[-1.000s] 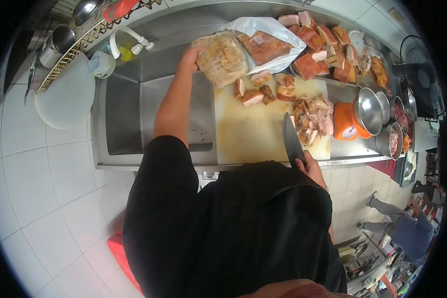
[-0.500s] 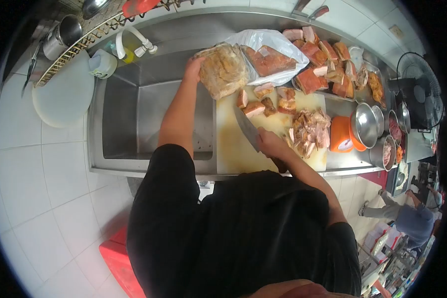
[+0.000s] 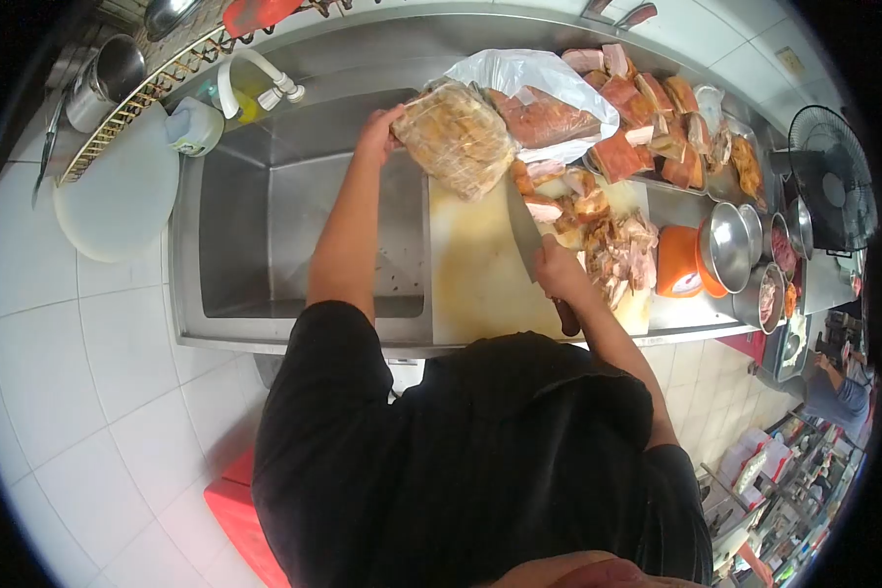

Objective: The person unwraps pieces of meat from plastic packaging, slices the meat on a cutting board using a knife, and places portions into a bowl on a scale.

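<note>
My left hand (image 3: 380,135) grips the left edge of a plastic-wrapped slab of meat (image 3: 458,142), raised at the back of the white cutting board (image 3: 470,274). In my right hand (image 3: 561,269) is a knife (image 3: 525,230) with a broad blade and dark handle. Its blade stands along the left side of several chunks of meat (image 3: 543,209), touching or very close to them. Just right of the knife lies a heap of chopped meat (image 3: 622,255). Behind the board, a larger slab (image 3: 549,122) rests in an open white plastic bag (image 3: 586,83).
A steel sink (image 3: 314,225) with a white faucet (image 3: 255,78) is on the left. Meat blocks (image 3: 647,108) fill a tray at back right. An orange scale (image 3: 678,260) with a steel bowl (image 3: 727,245) stands right of the board. Another person (image 3: 833,397) is far right.
My right hand and the knife have moved right, and the chunks now sit closer to the chopped heap. The wrapped slab has shifted slightly right and turned in my left hand.
</note>
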Demonstrator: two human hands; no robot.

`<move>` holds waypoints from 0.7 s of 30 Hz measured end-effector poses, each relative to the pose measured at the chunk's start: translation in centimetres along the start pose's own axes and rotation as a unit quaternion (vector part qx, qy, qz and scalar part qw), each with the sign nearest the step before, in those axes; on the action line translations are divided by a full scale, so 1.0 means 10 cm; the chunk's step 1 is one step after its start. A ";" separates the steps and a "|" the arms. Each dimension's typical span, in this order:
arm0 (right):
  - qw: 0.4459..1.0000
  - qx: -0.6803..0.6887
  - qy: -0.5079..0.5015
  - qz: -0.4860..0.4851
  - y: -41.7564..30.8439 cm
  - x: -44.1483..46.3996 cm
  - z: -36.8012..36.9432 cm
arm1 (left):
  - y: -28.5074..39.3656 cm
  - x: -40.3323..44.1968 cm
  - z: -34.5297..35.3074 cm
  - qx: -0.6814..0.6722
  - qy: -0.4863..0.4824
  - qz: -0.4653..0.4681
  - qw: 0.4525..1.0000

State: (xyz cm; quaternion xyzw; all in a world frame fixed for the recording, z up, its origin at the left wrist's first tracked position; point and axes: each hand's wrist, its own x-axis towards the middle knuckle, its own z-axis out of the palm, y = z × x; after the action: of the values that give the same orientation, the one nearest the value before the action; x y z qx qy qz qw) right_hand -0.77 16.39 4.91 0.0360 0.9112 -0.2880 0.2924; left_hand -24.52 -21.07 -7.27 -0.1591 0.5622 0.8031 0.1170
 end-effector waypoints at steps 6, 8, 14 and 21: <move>0.996 0.045 -0.051 -0.049 0.02 -0.14 -0.20 | -0.13 -0.50 -0.09 0.051 0.055 0.009 0.997; 0.995 0.056 -0.052 -0.060 0.10 -0.13 -0.14 | -0.09 -0.60 -0.02 0.072 0.082 0.028 0.994; 0.988 0.137 -0.062 -0.038 0.19 -0.24 -0.08 | 0.15 -0.37 0.31 0.207 0.116 0.115 0.965; 0.984 0.132 -0.077 -0.089 0.07 -0.42 -0.23 | 0.17 -0.22 0.30 0.258 0.056 0.050 0.963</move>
State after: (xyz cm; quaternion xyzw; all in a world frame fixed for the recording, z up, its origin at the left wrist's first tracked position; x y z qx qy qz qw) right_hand 1.71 18.65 8.44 -0.0295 0.8393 -0.4329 0.3276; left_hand -23.49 -18.80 -4.04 -0.1399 0.7635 0.6251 0.0820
